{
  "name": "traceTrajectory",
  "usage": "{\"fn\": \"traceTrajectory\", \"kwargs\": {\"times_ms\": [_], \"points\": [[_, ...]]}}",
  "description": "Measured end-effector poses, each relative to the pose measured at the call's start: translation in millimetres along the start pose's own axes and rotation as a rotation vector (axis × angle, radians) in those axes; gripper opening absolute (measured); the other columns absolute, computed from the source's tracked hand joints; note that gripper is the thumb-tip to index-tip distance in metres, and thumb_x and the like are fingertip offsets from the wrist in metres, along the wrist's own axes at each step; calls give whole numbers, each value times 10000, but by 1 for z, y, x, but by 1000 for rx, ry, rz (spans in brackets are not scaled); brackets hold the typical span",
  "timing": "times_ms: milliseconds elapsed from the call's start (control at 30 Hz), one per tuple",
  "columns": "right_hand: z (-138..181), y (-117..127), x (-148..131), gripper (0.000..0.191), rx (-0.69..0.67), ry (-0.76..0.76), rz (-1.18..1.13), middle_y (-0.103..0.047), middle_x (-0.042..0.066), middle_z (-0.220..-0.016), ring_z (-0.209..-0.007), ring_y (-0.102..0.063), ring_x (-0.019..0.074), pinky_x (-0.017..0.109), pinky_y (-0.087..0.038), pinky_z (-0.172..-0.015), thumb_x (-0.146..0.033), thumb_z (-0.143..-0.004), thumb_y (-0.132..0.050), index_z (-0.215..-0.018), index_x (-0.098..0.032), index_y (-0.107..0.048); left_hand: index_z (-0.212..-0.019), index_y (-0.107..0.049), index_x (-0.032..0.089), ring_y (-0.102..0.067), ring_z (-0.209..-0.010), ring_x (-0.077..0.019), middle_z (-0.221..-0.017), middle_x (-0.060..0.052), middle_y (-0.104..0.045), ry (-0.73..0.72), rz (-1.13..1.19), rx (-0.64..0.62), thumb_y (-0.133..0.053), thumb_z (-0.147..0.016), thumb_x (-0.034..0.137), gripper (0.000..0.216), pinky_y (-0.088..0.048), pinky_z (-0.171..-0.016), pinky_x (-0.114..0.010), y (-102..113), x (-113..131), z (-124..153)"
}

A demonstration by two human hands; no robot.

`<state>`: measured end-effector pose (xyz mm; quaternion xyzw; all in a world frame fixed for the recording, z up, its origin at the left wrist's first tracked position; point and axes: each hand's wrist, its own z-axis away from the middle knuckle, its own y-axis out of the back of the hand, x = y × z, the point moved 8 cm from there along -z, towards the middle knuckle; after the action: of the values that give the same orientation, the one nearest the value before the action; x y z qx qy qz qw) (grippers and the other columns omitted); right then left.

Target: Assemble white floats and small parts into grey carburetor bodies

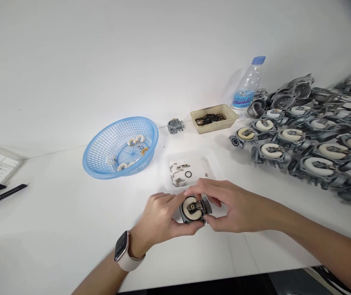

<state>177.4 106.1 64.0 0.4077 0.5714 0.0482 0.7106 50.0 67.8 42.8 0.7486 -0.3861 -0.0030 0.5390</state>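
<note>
Both my hands grip one grey metal carburetor body (194, 209) with a white ring-shaped float on top, just above the white table. My left hand (159, 219), with a smartwatch on its wrist, wraps its fingers round the part's left side. My right hand (230, 205) pinches the right side, its fingertips curling over the top edge. Just behind the part lies a clear shallow tray (207, 164) with small metal pins and a black O-ring.
A blue plastic basket (101, 153) holding white floats stands at the left. A beige tray (229, 114) of black rings, a lone carburetor (175, 125) and a water bottle (247, 88) sit behind. Several carburetors (310, 143) crowd the right. Black tools (0, 194) lie far left.
</note>
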Motion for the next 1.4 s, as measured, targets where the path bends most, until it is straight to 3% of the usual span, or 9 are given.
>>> {"fn": "traceTrajectory", "kwargs": {"times_ms": [200, 433, 567, 667, 900, 1133, 1400], "points": [[1, 0, -5, 569, 9, 51, 77, -617, -1, -990, -767, -561, 143, 243, -451, -643, -90, -791, -624, -1322, -282, -551, -1169, -674, 193, -657, -539, -155, -675, 25, -694, -1, -1, -1, -739, -808, 485, 469, -447, -491, -266, 0, 0, -1], [3, 1, 2, 499, 232, 139, 257, -568, 65, -1217, -647, -533, 97, 252, -464, -584, -137, -814, -587, -1296, -262, -554, -1178, -651, 162, -658, -545, -161, -676, 9, -689, -10, -10, -20, -693, -845, 506, 480, -475, -518, -277, 0, 2, -2], [5, 0, 1, 563, 166, 134, 171, -625, 42, -1120, -773, -599, 147, 262, -490, -647, -112, -798, -595, -1333, -273, -526, -1125, -661, 175, -646, -533, -151, -665, 23, -678, -12, 8, -5, -705, -833, 484, 427, -472, -518, -277, 1, 2, -4], [6, 0, -1, 602, 87, 95, 122, -651, 20, -1028, -761, -594, 159, 288, -496, -693, -126, -773, -628, -1346, -269, -509, -1123, -658, 185, -628, -521, -143, -657, 34, -669, -11, 23, -1, -724, -817, 468, 422, -455, -513, -274, 0, 1, -4], [7, 1, 1, 598, 56, 97, 136, -657, 5, -1061, -739, -598, 145, 300, -484, -704, -135, -795, -632, -1358, -284, -496, -1105, -653, 178, -599, -518, -127, -657, 33, -658, -21, 50, -2, -727, -835, 473, 406, -423, -506, -256, 1, 2, -5], [7, 2, 10, 542, 277, 169, 204, -597, 65, -1225, -837, -634, 153, 249, -498, -610, -133, -809, -606, -1330, -260, -524, -1251, -621, 141, -610, -515, -133, -645, 15, -656, -37, -2, 5, -700, -853, 548, 575, -463, -538, -257, 0, 0, -1], [7, 0, 7, 612, 64, 73, 92, -620, 34, -1152, -839, -607, 162, 262, -490, -649, -108, -797, -615, -1371, -283, -495, -1241, -626, 169, -619, -525, -136, -661, 23, -666, -39, 14, -9, -721, -849, 526, 538, -450, -525, -262, -1, 1, -2]]}}
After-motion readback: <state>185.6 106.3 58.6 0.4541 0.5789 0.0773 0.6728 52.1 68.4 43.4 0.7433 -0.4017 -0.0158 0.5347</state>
